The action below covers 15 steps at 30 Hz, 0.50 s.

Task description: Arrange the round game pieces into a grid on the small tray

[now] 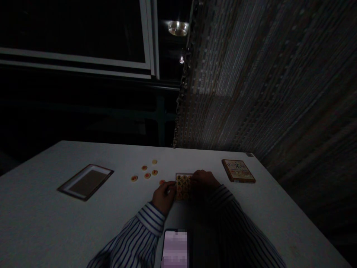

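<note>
A small clear-walled box [183, 174] stands on the table, filled with rows of round xiangqi pieces [183, 185]. My left hand [165, 196] is at its left side, thumb and fingers curled closed against the edge. Over the box's upper right part, my right hand [205, 180] has its fingers bent down and pressed together; its fingertips are dark, and whatever they pinch is hidden. One loose xiangqi piece [162, 182] lies just beyond my left hand, partly covered by it. Farther left, several more loose pieces [147, 175] are scattered flat.
On the left lies an open, shallow box tray [109, 173]. A printed xiangqi box lid [240, 171] rests at the right. A phone [175, 249] with a lit screen is at the near edge. Behind the white table [119, 212] hang a string curtain [223, 93] and a dark window.
</note>
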{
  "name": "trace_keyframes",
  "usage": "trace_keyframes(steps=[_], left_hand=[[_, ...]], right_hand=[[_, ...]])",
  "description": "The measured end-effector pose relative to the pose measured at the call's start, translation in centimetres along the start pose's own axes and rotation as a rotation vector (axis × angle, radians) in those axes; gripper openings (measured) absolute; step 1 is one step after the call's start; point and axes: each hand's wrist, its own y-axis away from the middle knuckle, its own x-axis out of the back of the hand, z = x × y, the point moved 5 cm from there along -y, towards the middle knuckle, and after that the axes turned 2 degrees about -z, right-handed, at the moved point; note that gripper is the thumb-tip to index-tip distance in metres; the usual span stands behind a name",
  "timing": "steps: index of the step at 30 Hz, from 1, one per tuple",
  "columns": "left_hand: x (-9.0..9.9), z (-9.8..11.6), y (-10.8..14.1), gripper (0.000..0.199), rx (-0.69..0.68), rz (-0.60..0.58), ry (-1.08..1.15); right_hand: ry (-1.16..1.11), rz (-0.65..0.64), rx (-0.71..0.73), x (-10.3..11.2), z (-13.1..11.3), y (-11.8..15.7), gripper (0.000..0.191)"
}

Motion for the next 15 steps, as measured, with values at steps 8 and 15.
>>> trace_keyframes(steps=[8, 15], left_hand=[[0.29, 0.38, 0.01, 0.026, -0.014, 0.009, -0.039], [0.06, -0.07, -0.04, 0.027, 0.0, -0.012, -0.01]], right_hand=[[0.006, -0.012, 0.005, 0.33, -0.22, 0.26, 0.03], [0.005, -0.007, 0.002, 0.51, -0.24, 0.25, 0.029]])
